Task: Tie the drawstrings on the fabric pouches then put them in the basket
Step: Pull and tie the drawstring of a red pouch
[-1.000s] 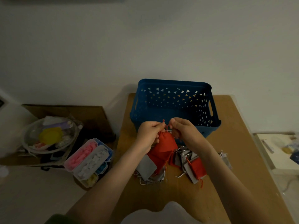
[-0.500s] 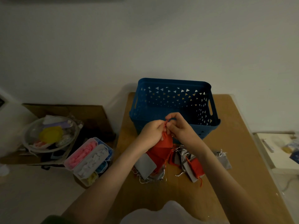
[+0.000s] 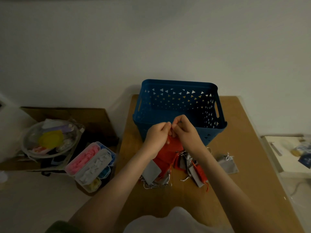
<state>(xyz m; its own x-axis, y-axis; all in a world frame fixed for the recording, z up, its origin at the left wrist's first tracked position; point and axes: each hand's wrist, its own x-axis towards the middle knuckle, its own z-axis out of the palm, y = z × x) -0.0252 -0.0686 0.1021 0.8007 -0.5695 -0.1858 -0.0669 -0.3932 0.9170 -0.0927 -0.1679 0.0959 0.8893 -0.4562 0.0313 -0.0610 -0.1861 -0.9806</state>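
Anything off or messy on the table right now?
Nothing spilled or damaged. The heap of pouches lies jumbled before the basket, cords trailing; one grey pouch sits apart to its right. The left hand and right hand pinch the red pouch at its top.

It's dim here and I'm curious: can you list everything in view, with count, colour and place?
Basket: one, blue, back of table.
Red pouch: one, red, held before basket.
Pouch pile: several, red and grey, table, under forearms.
Grey pouch: one, grey, right of pile.
Table: one, brown, centre.
Bowl: one, clear, far left.
Organiser box: one, pink and white contents, left of table.
Hands: left hand, right hand, both pinching red pouch's top.
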